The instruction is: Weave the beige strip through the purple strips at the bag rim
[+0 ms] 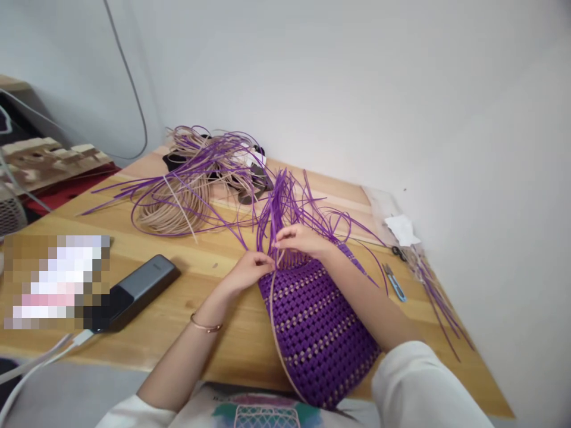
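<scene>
A purple woven basket (325, 327) with beige stripes lies tilted toward me at the table's front edge. From its far rim a bunch of loose purple strands (279, 205) stands up and fans out. My left hand (252, 268) pinches at the rim's left corner, thumb and fingers together. Just above and to the right, my right hand (301, 239) has its fingertips closed on a strand among the purple ones. A long beige strand (273, 315) runs from between the hands down the basket's left side to my lap.
A coil of beige cord (176, 205) lies under tangled purple strands at the back left. A dark power bank (138, 291) with a white cable is at the left, near a blurred-out patch. Blue thread snips (395, 284), a white paper (401, 230) and strand scraps (439, 297) lie at the right.
</scene>
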`<move>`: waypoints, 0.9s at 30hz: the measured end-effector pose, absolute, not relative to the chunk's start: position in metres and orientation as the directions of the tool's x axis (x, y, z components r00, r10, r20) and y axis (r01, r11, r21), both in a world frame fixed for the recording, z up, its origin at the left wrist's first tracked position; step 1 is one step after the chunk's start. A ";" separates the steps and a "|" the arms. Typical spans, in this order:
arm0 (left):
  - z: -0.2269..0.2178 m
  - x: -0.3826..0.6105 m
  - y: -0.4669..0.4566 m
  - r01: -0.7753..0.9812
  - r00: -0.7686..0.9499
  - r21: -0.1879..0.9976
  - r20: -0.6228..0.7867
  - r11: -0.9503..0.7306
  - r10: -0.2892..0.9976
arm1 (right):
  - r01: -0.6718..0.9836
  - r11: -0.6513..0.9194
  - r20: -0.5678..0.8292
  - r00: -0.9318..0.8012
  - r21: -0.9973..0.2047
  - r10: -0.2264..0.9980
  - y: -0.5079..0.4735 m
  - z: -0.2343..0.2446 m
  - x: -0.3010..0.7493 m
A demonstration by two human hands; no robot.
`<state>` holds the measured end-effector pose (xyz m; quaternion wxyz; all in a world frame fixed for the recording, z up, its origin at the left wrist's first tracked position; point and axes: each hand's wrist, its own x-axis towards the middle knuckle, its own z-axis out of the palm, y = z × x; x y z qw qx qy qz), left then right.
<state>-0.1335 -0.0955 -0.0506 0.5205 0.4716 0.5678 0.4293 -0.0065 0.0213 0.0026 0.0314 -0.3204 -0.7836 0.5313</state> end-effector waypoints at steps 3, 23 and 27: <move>-0.048 -0.137 -0.096 0.088 0.034 0.979 -0.190 0.186 0.981 | 0.569 0.280 -0.367 -0.762 -0.774 0.534 0.023 -0.005 -0.034; -0.051 -0.141 -0.091 0.084 0.137 0.969 -0.240 0.231 0.961 | 0.849 0.471 -0.313 -0.526 -0.239 0.791 -0.052 0.024 0.031; -0.048 -0.150 -0.080 0.161 0.344 0.949 -0.312 0.272 0.886 | 0.907 0.380 -0.217 -0.413 -0.182 0.884 -0.081 0.026 0.037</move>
